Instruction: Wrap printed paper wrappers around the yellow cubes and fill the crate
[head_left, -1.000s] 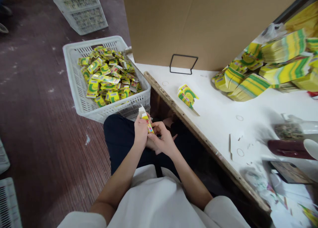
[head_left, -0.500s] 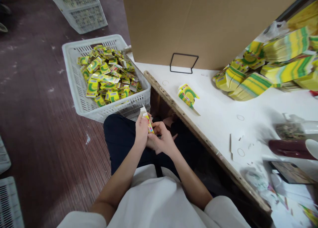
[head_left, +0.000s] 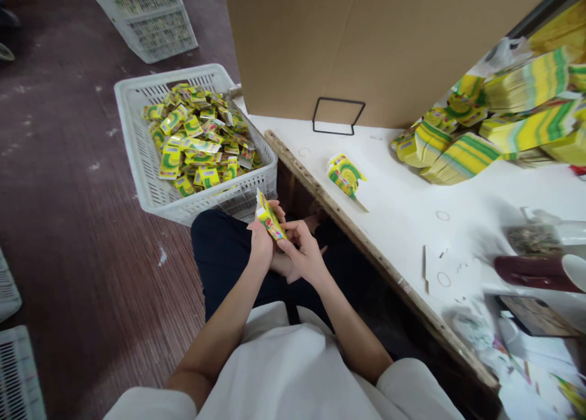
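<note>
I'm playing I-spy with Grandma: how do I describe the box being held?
Find the white crate heaped with yellow-green cartons. Just below it in the picture, the left hand and right hand hold one small yellow box between them. It's the only one in hands; similar ones lie in the crate or on the white table.

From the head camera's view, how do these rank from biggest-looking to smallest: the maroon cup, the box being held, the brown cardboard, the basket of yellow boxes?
1. Brown cardboard
2. Basket
3. Maroon cup
4. Held box
</note>
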Available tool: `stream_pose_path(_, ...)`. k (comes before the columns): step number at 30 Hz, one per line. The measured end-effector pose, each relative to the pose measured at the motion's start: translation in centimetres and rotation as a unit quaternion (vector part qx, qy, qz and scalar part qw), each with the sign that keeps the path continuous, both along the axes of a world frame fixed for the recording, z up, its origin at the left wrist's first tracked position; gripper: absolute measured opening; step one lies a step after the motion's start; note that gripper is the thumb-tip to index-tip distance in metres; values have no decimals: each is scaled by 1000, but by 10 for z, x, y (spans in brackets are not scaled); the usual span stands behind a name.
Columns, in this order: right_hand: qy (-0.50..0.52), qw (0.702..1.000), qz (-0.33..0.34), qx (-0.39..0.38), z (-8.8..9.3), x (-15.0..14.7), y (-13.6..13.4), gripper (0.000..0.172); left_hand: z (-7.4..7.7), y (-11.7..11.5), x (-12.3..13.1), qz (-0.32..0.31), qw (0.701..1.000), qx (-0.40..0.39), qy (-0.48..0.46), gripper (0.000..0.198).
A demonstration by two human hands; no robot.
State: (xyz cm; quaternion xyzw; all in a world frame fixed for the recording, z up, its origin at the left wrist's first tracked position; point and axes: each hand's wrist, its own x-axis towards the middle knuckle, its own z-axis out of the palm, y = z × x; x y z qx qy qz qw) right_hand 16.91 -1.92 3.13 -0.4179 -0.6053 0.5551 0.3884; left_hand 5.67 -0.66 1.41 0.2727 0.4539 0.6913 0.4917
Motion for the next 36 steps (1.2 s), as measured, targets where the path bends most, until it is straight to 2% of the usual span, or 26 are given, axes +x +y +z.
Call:
stream_pose_path(3,4,1000,-9,7,2,0,0,26,2,-1,0,12,1000,15,-15,64)
stream_pose_path(6,4,999,-21,24,2,1,0,20,-1,-3,-3,51,998,-6,25,45)
stream_pose_path(10,-43,995,-82,41,2,4,3,17,0,-5,-4,87,996,-15,25,39)
stream_pose_path(13,-62,991,-104,49,3,7,6,20,5,-6,-3,106,994,-13,16,38)
stream_pose_path(15,-52,991,-111,48,5,8,8,19,6,-7,-3,97,995,-13,13,38)
stream_pose_path(19,-29,988,-147,43,7,10,10,19,-3,-9,-2,25,998,-36,42,35)
stream_pose_path(23,-54,986,-141,67,6,17,14,16,-8,-11,-5,17,994,-34,97,31)
stream_pose_path(25,-92,979,-139,117,5,25,18,15,0,-12,-12,35,993,-16,113,29)
stream_pose_path(27,-150,962,-135,185,5,32,24,18,16,-13,-23,69,986,13,153,31)
stream_pose_path(29,-204,942,-110,241,4,37,27,25,33,-15,-36,79,966,47,241,40)
stream_pose_path(31,-225,932,-62,277,3,38,28,30,46,-16,-45,27,930,62,361,62)
stream_pose_path(33,-215,929,-6,301,3,35,25,31,48,-16,-49,-72,889,47,450,89)
stream_pose_path(34,-207,928,12,309,3,34,22,31,46,-15,-49,-131,874,32,467,95)
stream_pose_path(36,-191,929,7,317,6,32,18,29,37,-13,-44,-219,868,-6,446,87)
